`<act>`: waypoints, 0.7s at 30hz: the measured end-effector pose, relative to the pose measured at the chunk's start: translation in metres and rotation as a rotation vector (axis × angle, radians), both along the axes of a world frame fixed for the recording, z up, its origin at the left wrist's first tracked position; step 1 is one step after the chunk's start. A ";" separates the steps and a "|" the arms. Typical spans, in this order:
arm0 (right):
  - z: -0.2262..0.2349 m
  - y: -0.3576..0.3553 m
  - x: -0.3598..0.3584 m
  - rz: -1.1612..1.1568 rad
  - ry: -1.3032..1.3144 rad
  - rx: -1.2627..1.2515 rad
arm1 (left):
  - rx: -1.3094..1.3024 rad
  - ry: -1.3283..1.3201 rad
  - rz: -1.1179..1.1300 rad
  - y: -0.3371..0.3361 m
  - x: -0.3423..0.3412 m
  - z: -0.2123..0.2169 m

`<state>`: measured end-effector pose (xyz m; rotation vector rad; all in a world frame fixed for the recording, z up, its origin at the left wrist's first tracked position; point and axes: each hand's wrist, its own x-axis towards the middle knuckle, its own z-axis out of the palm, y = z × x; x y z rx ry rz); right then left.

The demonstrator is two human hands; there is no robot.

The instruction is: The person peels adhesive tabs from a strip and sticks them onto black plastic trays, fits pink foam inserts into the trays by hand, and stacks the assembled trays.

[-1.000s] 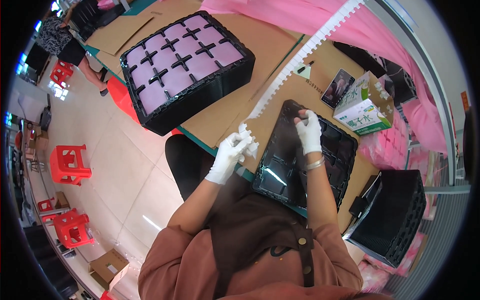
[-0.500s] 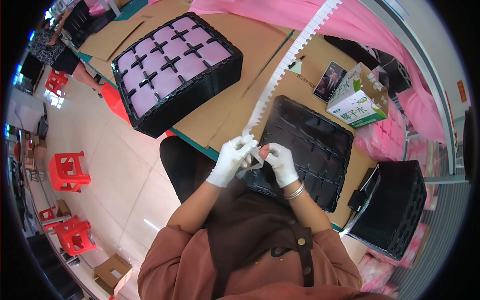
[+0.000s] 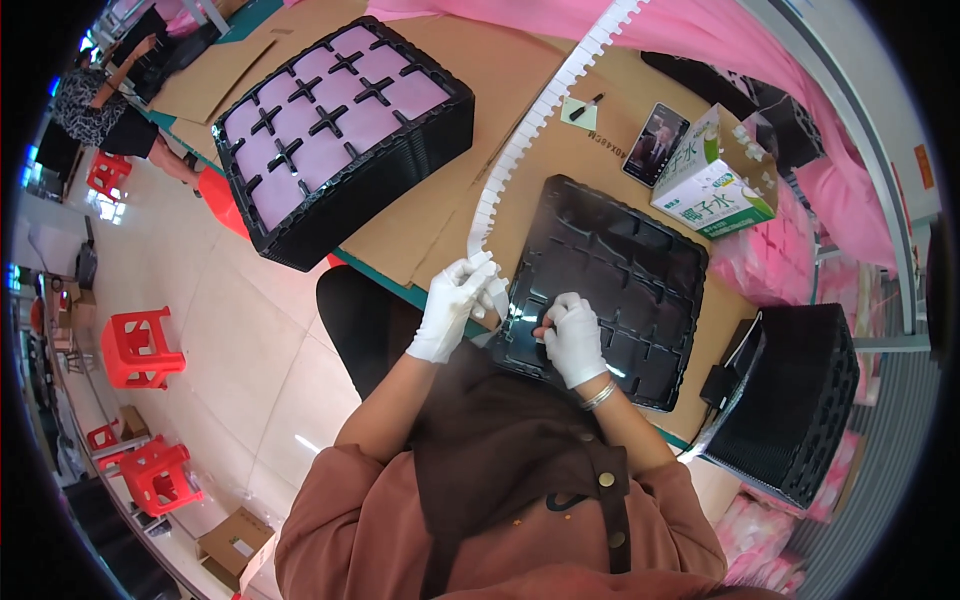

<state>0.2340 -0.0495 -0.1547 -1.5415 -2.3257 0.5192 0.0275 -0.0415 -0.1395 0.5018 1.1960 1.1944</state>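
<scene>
A long white notched strip point(image 3: 520, 160) ran across the cardboard, its near end pinched at the table edge. A black moulded tray point(image 3: 620, 270) lay flat beside it.

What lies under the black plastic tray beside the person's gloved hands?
The black plastic tray rests on brown cardboard sheets that cover the table. Whatever lies directly beneath the tray is hidden.
</scene>
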 end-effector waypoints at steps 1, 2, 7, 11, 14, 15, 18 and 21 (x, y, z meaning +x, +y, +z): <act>-0.006 0.002 0.001 0.001 0.001 0.001 | 0.001 0.001 0.001 -0.001 0.002 0.000; -0.012 0.007 0.003 -0.059 0.072 0.021 | 0.029 0.010 -0.002 -0.003 0.004 0.000; 0.014 0.016 -0.023 -0.262 0.870 -0.431 | 0.054 0.033 0.000 -0.009 0.019 0.006; 0.011 0.014 -0.033 -0.216 1.205 -0.694 | 0.108 -0.010 -0.017 -0.016 0.032 0.003; 0.008 0.012 -0.022 -0.255 1.219 -0.801 | 0.082 -0.027 -0.057 -0.015 0.028 0.008; 0.009 0.009 -0.020 -0.262 1.224 -0.795 | 0.086 -0.008 -0.106 -0.014 0.026 0.010; 0.018 -0.001 -0.016 -0.332 1.139 -0.737 | 0.082 0.016 -0.182 -0.010 0.027 0.007; 0.043 -0.013 -0.023 -0.035 0.646 0.312 | 0.060 -0.109 -0.102 -0.005 0.033 0.013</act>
